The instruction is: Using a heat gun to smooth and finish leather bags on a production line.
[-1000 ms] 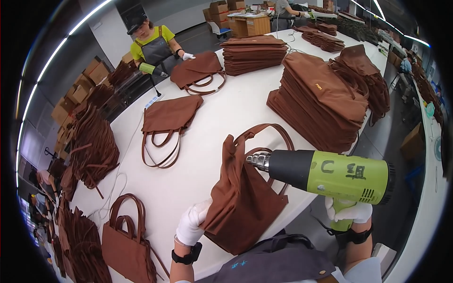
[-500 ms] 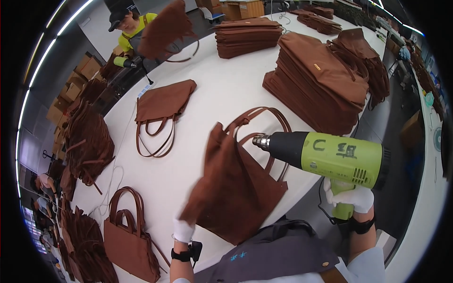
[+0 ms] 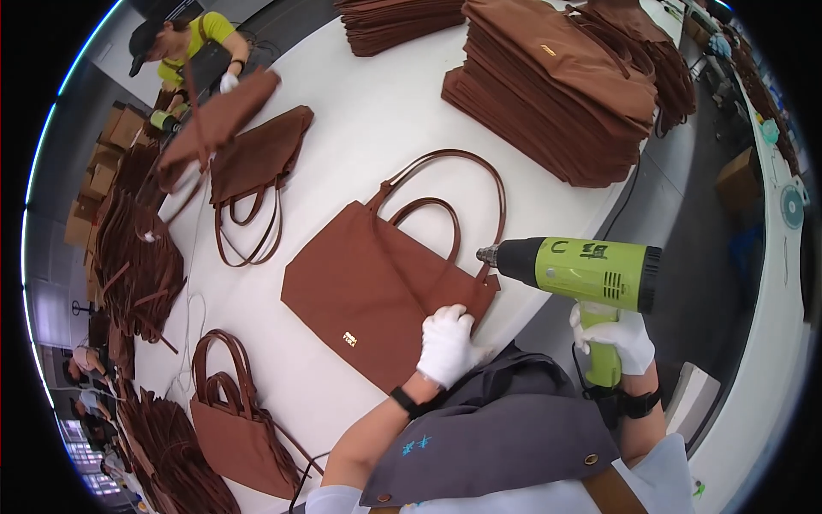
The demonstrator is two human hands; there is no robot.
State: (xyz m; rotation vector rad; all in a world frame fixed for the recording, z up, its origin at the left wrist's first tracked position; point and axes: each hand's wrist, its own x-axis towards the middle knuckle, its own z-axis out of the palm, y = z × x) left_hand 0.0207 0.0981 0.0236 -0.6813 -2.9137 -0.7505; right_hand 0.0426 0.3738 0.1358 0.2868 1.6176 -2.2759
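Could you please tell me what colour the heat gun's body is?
The heat gun's body is lime green; it shows best in the head view.

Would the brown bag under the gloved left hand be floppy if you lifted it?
The brown bag would probably flop, since a slack crease runs across it. It likely wouldn't roll if pushed, because it lies flat.

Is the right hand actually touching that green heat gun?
Touching. The head view shows the gloved right hand wrapped around the heat gun's handle, with no gap between them.
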